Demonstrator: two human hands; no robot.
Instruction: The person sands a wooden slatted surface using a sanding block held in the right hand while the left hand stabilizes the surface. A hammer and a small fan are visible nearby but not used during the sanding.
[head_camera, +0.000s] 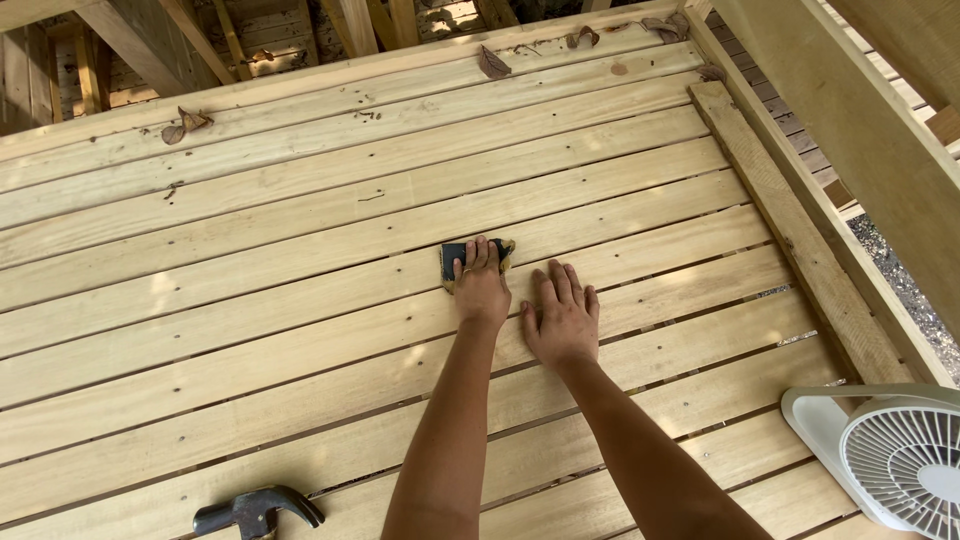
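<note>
The sandpaper (470, 258) lies near the middle of the plank deck (300, 260), pressed flat under the left hand (482, 285). The right hand (562, 318) rests open on the boards just beside it. Steady, even pressure along the grain would likely serve best; a hammer (255, 510) lies at the near edge, a fan (890, 455) at the near right corner

Sunlit pale plank deck (300, 330) with timber railing (800, 240) at its edge.

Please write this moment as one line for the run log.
left hand: pressing sanding block on deck boards | right hand: flat on boards | nearby: hammer, fan
</note>
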